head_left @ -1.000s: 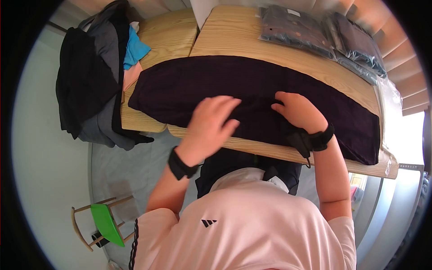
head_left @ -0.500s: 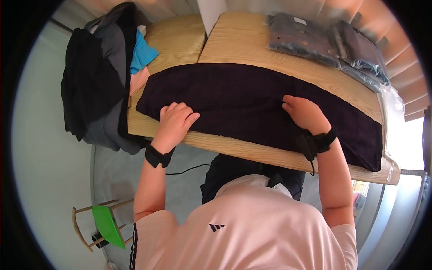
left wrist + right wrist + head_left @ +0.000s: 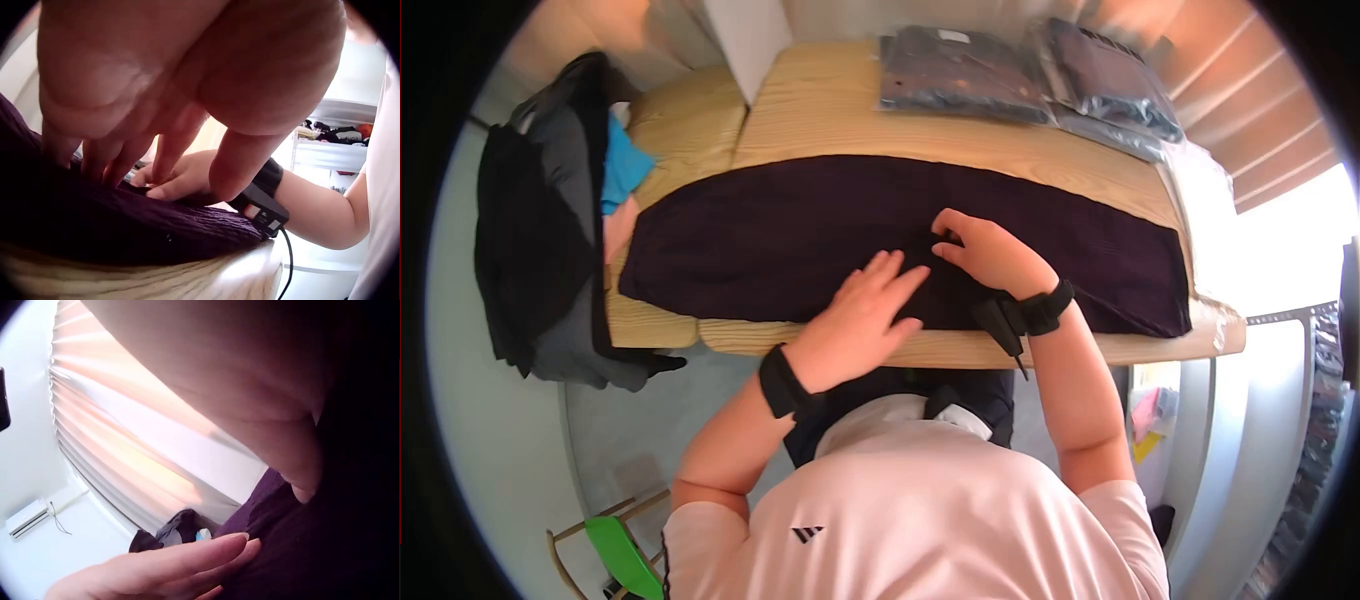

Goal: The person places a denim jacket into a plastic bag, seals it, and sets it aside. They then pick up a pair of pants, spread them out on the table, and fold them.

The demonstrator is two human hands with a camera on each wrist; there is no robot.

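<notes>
Across the near half of the wooden table (image 3: pixel 850 110) lies a dark purple garment (image 3: pixel 780 240), spread out long and flat from the left edge almost to the right corner, its lower hem just inside the table's front edge. Near the middle of that hem the left hand (image 3: pixel 865 315) rests palm down on the cloth, fingers straight and slightly spread, pointing up and to the right. Just beside it, almost touching its fingertips, the right hand (image 3: pixel 990 252) sits on the same cloth with its fingers bent and the tips dug into the fabric; whether they pinch a fold cannot be told from any view. The left wrist view shows the left fingers (image 3: pixel 100 156) coming down onto the purple weave with the right hand close behind them. Each wrist carries a black band (image 3: pixel 780 383). At the far side of the table lie clear bags of folded clothes (image 3: pixel 960 72), well apart from the hands. A heap of dark clothing (image 3: pixel 535 240) hangs over the table's left end.
</notes>
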